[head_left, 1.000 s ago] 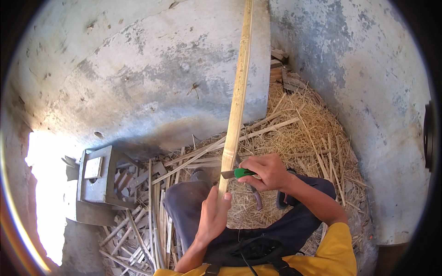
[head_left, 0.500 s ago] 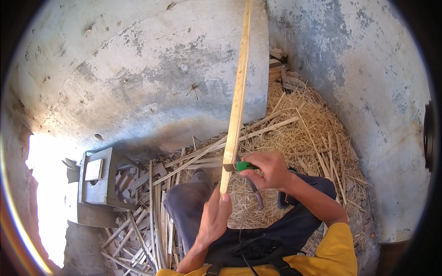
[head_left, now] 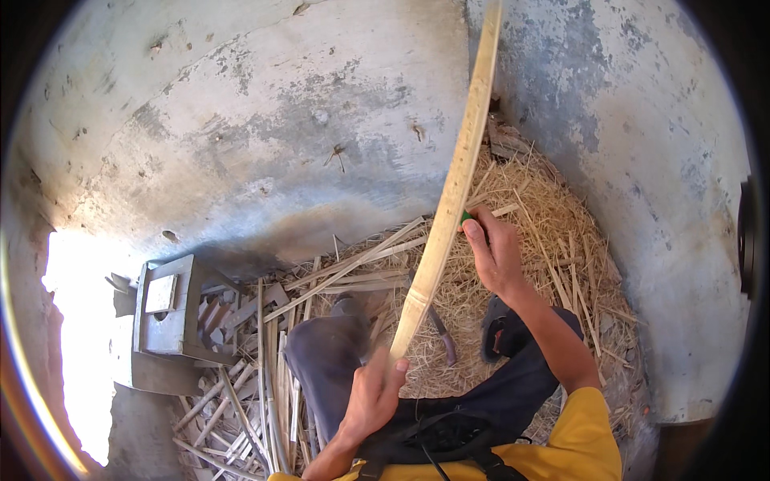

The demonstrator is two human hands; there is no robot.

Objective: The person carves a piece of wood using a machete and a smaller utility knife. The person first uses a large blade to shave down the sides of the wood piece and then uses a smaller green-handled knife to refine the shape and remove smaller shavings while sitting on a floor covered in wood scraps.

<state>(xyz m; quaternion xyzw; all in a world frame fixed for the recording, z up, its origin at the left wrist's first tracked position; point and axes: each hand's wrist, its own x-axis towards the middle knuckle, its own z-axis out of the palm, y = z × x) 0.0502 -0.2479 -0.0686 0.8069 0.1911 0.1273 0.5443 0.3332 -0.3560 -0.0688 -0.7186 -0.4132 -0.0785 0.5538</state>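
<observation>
A long pale bamboo strip slants up from my lap to the top edge of the picture, with a node ring near its lower part. My left hand is closed round its lower end, slightly blurred. Farther up, my right hand is closed on a green-handled knife beside the strip's right edge. Only a bit of the green handle shows; its blade is hidden behind the strip. The strip's broad face is turned toward me.
Shavings heap on the floor ahead and to the right. Split bamboo pieces lie at the left, near a grey wooden stool tipped on its side. A dark curved tool lies between my legs. Worn walls stand close ahead and right.
The strip's upper end has swung right, and its broad face has turned toward me. My right hand has moved up and right with the knife; its blade is now hidden.
</observation>
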